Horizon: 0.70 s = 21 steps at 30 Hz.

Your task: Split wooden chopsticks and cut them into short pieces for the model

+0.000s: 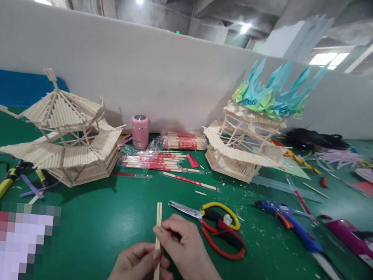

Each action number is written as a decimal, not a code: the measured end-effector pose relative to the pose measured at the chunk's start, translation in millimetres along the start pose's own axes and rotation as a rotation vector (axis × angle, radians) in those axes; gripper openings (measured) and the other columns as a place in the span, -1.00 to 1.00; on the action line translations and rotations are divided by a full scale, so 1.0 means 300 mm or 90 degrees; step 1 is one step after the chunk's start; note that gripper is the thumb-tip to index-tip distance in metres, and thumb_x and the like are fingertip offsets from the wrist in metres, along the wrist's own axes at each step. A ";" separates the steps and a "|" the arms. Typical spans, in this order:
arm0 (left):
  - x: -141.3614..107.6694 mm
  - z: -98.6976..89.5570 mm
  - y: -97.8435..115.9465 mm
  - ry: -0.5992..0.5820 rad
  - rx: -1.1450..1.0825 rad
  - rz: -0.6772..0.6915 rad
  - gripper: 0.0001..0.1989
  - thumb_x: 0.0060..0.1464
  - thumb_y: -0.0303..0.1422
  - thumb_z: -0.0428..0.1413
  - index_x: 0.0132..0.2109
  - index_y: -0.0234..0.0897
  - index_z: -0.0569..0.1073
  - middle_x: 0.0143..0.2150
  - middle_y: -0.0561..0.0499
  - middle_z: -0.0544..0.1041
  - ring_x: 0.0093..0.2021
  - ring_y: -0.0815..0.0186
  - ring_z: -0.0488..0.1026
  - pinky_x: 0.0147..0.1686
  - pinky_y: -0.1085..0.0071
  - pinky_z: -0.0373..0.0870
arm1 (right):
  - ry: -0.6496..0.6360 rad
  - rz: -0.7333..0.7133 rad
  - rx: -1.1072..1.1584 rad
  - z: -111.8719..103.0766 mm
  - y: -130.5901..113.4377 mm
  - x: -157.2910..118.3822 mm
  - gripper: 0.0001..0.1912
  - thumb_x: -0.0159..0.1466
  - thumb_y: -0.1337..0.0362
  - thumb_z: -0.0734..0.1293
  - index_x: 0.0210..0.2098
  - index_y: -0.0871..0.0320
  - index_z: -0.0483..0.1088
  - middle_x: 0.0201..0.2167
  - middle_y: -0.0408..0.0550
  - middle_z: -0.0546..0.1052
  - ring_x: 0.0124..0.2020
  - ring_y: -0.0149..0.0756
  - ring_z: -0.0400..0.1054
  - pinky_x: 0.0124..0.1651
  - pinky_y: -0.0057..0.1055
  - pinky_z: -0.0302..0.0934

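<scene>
The left hand is closing thumb and fingers around the lower part of the sticks, its fingertips apparently curling behind them, though the overlap is hiding some. The right hand is pinching the same pair higher up. The sticks are pointing away over the near middle of the table, their far ends showing past the fingers. The scissors are lying just beside the right hand. Leftward, green tabletop is stretching toward the pavilion; the wall is bounding the far side.
</scene>
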State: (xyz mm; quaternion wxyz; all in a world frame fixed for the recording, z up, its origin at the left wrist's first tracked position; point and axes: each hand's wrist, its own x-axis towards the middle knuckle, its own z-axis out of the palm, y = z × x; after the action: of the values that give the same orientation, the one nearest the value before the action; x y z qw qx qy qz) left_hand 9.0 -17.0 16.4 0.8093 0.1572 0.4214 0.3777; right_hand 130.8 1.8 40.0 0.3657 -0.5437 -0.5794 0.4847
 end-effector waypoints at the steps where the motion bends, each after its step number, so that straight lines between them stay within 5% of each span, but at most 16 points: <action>1: -0.005 0.003 0.002 0.007 -0.001 0.002 -0.74 -0.38 -0.29 0.32 -0.51 -0.36 0.48 -0.60 -0.02 0.53 -0.60 0.33 0.46 -0.55 0.46 0.34 | 0.004 0.007 0.018 0.001 -0.001 0.003 -0.67 0.16 0.15 0.23 -0.66 0.19 0.22 -0.60 -0.23 0.16 -0.63 -0.52 0.09 -0.60 -0.54 -0.03; 8: -0.018 0.008 0.020 0.010 0.037 -0.015 -0.76 -0.30 -0.31 0.29 -0.48 -0.39 0.47 -0.55 -0.05 0.54 -0.55 0.32 0.48 -0.47 0.43 0.38 | -0.047 0.062 0.087 0.012 0.000 0.034 -0.72 0.12 0.16 0.23 -0.62 0.21 0.28 -0.74 -0.26 0.21 -0.71 -0.52 0.07 -0.64 -0.55 -0.05; 15: -0.025 0.021 0.053 -0.002 0.041 0.026 -0.80 -0.24 -0.33 0.26 -0.51 -0.43 0.49 -0.55 -0.07 0.55 -0.55 0.35 0.47 -0.48 0.49 0.38 | -0.064 0.022 0.064 0.017 -0.047 0.069 -0.74 0.10 0.19 0.25 -0.62 0.22 0.34 -0.73 -0.28 0.19 -0.68 -0.51 0.06 -0.63 -0.57 -0.05; 21: -0.056 0.017 0.126 0.186 0.015 0.113 -0.91 -0.03 -0.54 0.07 -0.41 -0.43 0.47 -0.51 -0.13 0.57 -0.48 0.29 0.52 -0.41 0.43 0.44 | -0.011 -0.029 0.000 -0.034 -0.036 0.032 -0.69 0.19 0.16 0.17 -0.50 0.22 0.41 -0.60 -0.19 0.27 -0.51 -0.42 0.12 -0.47 -0.51 0.00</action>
State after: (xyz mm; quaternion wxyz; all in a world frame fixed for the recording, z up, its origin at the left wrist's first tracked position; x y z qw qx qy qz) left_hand -11.0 -4.0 50.6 0.7011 0.1471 0.5234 0.4613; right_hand 136.0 13.5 52.1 0.3713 -0.5262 -0.5950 0.4809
